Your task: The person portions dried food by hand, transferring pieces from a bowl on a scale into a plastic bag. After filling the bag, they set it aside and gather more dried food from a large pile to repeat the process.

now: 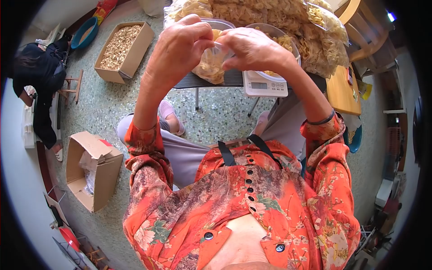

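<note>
My left hand [182, 47] pinches the rim of a clear plastic bag [210, 67] from the left. On the other side, my right hand [254, 48] grips the same rim with bent fingers. Pale yellow dried slices fill part of the bag, which hangs upright at the front of a small dark table [191, 81]. Just right of it stands a white digital kitchen scale [265, 88] with a display and buttons. A white tub [294, 45] of yellow slices rests on or against the scale, partly behind my right forearm. Another clear tub [220, 23] sits behind the bag.
Packed bags of dried slices [279, 13] are heaped at the back. A cardboard box of dried pieces [121, 47] and an open carton [92, 171] stand on the floor at left. Another person [40, 81] in dark clothes sits farther left. A wooden chair [366, 33] stands back right.
</note>
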### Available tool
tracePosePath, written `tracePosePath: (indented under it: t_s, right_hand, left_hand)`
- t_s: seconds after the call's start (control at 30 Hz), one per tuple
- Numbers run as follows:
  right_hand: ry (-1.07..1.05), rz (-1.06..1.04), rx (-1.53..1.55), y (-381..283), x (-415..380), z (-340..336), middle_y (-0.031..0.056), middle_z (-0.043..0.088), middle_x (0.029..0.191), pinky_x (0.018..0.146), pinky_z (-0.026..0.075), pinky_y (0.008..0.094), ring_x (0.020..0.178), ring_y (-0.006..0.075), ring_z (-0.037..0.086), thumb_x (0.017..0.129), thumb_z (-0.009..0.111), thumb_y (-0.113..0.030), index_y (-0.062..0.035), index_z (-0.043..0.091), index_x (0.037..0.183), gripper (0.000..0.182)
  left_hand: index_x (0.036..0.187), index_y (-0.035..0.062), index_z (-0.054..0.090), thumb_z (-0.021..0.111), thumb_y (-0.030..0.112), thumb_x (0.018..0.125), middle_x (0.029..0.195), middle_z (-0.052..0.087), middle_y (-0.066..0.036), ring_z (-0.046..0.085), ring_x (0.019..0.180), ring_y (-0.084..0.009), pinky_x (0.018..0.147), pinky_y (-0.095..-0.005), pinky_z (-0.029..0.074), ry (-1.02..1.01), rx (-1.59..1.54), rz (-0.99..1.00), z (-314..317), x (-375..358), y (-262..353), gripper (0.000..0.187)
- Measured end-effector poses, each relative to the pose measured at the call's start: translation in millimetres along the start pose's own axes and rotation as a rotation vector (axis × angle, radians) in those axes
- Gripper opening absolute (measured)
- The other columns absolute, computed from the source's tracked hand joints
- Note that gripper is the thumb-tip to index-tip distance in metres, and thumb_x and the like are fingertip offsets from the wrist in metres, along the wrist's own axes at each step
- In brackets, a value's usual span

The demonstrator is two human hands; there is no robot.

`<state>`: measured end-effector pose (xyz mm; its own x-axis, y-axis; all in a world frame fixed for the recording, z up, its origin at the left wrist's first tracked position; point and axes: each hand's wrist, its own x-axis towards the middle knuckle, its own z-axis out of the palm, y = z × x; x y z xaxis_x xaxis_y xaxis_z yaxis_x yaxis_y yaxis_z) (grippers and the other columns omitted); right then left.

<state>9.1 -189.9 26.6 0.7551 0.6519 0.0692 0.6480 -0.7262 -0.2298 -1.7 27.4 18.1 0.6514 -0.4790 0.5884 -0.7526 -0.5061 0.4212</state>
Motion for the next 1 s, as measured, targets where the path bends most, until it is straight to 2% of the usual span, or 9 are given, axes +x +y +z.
tracePosePath:
  t_s: [0.07, 0.1, 0.23, 0.27, 0.37, 0.47, 0.77, 0.9, 1.0]
  right_hand:
    - [-0.052, -0.072, 0.099, 3, 8, 5, 0.0164, 0.071, 0.109, 0.098, 0.052, 0.0458, 0.110, 0.0359, 0.066, 0.077, 0.083, -0.027, -0.0067, 0.072, 0.114, 0.044]
    - [0.085, -0.158, 0.200, 4, 8, 4, 0.0166, 0.071, 0.107, 0.094, 0.053, 0.0463, 0.106, 0.0372, 0.067, 0.074, 0.086, -0.027, -0.0066, 0.072, 0.114, 0.047]
    - [0.386, -0.089, 0.647, 11, -1, -13, 0.0114, 0.074, 0.090, 0.077, 0.057, 0.0340, 0.081, 0.0175, 0.069, 0.085, 0.080, -0.019, -0.0028, 0.076, 0.100, 0.023]
    - [0.351, 0.009, 0.641, 14, -12, -24, 0.0022, 0.073, 0.103, 0.077, 0.056, 0.0242, 0.083, 0.0079, 0.067, 0.096, 0.074, -0.012, 0.0004, 0.073, 0.108, 0.017]
    - [0.485, 0.016, 0.473, 53, -32, -17, 0.0010, 0.073, 0.098, 0.073, 0.055, 0.0248, 0.080, 0.0075, 0.066, 0.096, 0.073, -0.013, 0.0002, 0.073, 0.105, 0.016]
    - [0.417, 0.184, 0.178, 76, -52, -4, 0.0118, 0.075, 0.086, 0.076, 0.057, 0.0365, 0.079, 0.0231, 0.073, 0.090, 0.072, -0.016, -0.0044, 0.076, 0.093, 0.013]
    - [0.416, 0.123, -0.020, 80, -49, 29, 0.0125, 0.066, 0.103, 0.085, 0.056, 0.0438, 0.099, 0.0347, 0.068, 0.089, 0.071, -0.014, -0.0131, 0.074, 0.111, 0.022]
    - [0.386, 0.144, -0.092, 85, -47, 32, 0.0113, 0.064, 0.098, 0.085, 0.056, 0.0407, 0.094, 0.0319, 0.069, 0.089, 0.073, -0.014, -0.0138, 0.075, 0.110, 0.021]
    - [0.454, 0.225, 0.219, 95, -54, 26, 0.0071, 0.067, 0.093, 0.079, 0.056, 0.0354, 0.087, 0.0223, 0.070, 0.091, 0.076, -0.016, -0.0112, 0.076, 0.109, 0.019]
  left_hand:
    - [0.094, -0.0013, 0.069, 0.076, 0.004, 0.088, 0.088, 0.063, -0.009, 0.064, 0.073, -0.0208, 0.069, -0.0316, 0.053, -0.001, 0.005, 0.007, -1, -1, -2, 0.010]
    - [0.094, -0.0013, 0.069, 0.076, 0.004, 0.088, 0.089, 0.063, -0.009, 0.064, 0.073, -0.0207, 0.069, -0.0315, 0.053, -0.002, 0.000, -0.010, -2, -1, -4, 0.010]
    - [0.094, -0.0014, 0.070, 0.076, 0.004, 0.089, 0.091, 0.065, -0.009, 0.066, 0.075, -0.0199, 0.070, -0.0308, 0.053, -0.030, 0.022, -0.058, -8, -1, -3, 0.010]
    - [0.094, -0.0014, 0.070, 0.076, 0.004, 0.089, 0.091, 0.065, -0.009, 0.066, 0.075, -0.0199, 0.070, -0.0308, 0.053, -0.029, 0.012, -0.050, -6, -1, -3, 0.010]
    - [0.094, -0.0021, 0.070, 0.076, 0.005, 0.089, 0.092, 0.069, -0.008, 0.067, 0.075, -0.0177, 0.069, -0.0295, 0.055, -0.047, 0.035, -0.085, -5, -1, -2, 0.010]
    - [0.095, -0.0025, 0.071, 0.077, 0.004, 0.088, 0.092, 0.069, -0.008, 0.067, 0.074, -0.0158, 0.068, -0.0282, 0.055, -0.035, 0.032, -0.082, -3, -3, 0, 0.011]
    - [0.097, -0.0027, 0.072, 0.078, 0.002, 0.087, 0.091, 0.069, -0.007, 0.065, 0.073, -0.0131, 0.068, -0.0258, 0.054, -0.014, -0.066, -0.130, -2, 1, 9, 0.012]
    - [0.097, -0.0033, 0.071, 0.077, 0.001, 0.088, 0.091, 0.069, -0.008, 0.065, 0.074, -0.0132, 0.069, -0.0258, 0.055, -0.015, -0.082, -0.102, -1, 3, 6, 0.012]
    - [0.097, -0.0033, 0.072, 0.076, 0.000, 0.088, 0.092, 0.069, -0.008, 0.067, 0.075, -0.0139, 0.070, -0.0261, 0.055, -0.027, -0.084, -0.106, -2, 3, 4, 0.011]
